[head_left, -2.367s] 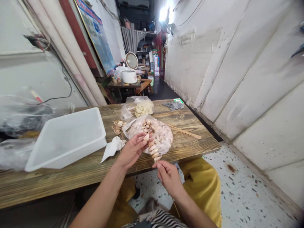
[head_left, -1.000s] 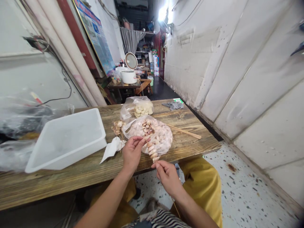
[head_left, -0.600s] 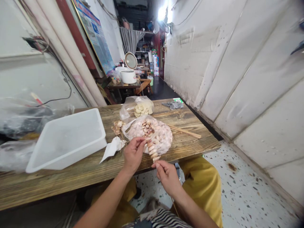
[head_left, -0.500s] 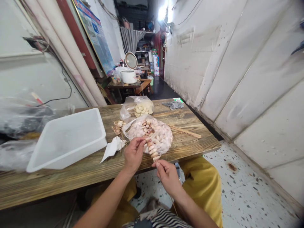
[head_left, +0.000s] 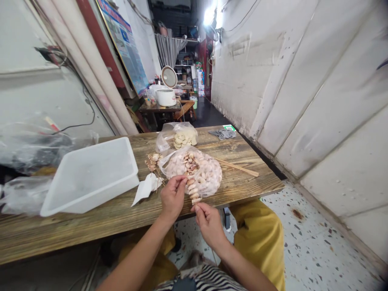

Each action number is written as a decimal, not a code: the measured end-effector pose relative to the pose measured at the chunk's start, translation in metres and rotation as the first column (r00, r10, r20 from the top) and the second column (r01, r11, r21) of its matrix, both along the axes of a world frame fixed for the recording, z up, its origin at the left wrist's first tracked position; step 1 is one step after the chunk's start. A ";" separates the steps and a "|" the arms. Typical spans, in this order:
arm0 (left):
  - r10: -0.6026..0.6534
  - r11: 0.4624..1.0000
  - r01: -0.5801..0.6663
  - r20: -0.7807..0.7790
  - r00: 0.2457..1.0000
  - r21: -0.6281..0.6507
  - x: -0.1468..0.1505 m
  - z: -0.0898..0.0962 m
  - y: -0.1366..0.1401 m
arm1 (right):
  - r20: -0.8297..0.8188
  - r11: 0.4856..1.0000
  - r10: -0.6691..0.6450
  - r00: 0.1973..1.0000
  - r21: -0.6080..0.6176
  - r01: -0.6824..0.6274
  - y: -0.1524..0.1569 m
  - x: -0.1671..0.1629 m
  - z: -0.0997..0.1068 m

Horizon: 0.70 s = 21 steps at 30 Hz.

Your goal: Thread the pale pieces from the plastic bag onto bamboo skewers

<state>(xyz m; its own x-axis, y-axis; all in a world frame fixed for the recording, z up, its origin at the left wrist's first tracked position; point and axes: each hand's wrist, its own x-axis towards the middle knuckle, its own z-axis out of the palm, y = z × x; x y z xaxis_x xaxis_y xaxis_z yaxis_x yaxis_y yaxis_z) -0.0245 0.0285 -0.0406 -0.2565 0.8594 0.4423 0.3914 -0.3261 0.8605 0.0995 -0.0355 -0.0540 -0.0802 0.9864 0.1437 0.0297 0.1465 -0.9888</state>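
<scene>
Wooden counter runs across the view, plank top, near edge above the person's lap in yellow trousers.

White plastic tub sits on the left half of the counter, tilted slightly, nothing visible inside. To its left, crumpled clear plastic bags piled at the counter's far left end.

Centre of the counter: a clear bag of pale food pieces, lying open and spread flat. Behind it, touching or just beside, a smaller knotted bag of lighter pieces. Between the tub and the big bag, a small bunch of filled skewers rests on the wood, with a white paper scrap just in front of it.

Right of the big bag, bare bamboo sticks lie at an angle toward the counter's right edge. A grey cloth-like lump sits at the far right corner.

Skewer in hand: loaded with several pale pieces in a row, held over the near edge of the big bag.

Left hand: fingers pinched on the upper pieces of the skewer in hand, at the top of the row.

Right hand: fingers clenched around the bare lower end of the stick, just below the last piece, off the counter's near edge.
</scene>
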 end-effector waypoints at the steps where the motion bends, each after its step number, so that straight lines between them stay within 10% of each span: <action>1: -0.015 1.000 0.016 0.016 1.000 -0.012 -0.002 0.002 0.001 | 0.024 1.000 -0.009 1.000 0.027 0.008 0.003 -0.002 -0.002; 5: 0.031 0.999 -0.031 0.029 0.999 0.010 -0.026 0.007 0.001 | 0.192 0.982 -0.074 0.978 0.182 0.039 0.023 -0.008 -0.003; 11: 0.493 0.869 -0.467 -0.215 0.843 0.162 -0.092 -0.035 -0.021 | 0.635 0.937 -0.102 0.766 0.320 -0.140 0.068 -0.038 0.019; 21: 0.521 0.852 -0.498 -0.174 0.836 0.159 -0.113 -0.068 -0.020 | 0.903 0.944 -0.126 0.411 0.237 -0.231 0.172 -0.151 0.050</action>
<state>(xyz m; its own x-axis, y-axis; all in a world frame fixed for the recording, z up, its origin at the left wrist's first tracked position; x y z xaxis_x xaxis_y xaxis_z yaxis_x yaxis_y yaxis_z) -0.1373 0.0089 -0.1084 -0.5404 0.5783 0.6112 0.6885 -0.1137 0.7163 -0.0515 0.1369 -0.0037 -0.3875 0.8969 0.2132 0.8504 0.4370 -0.2930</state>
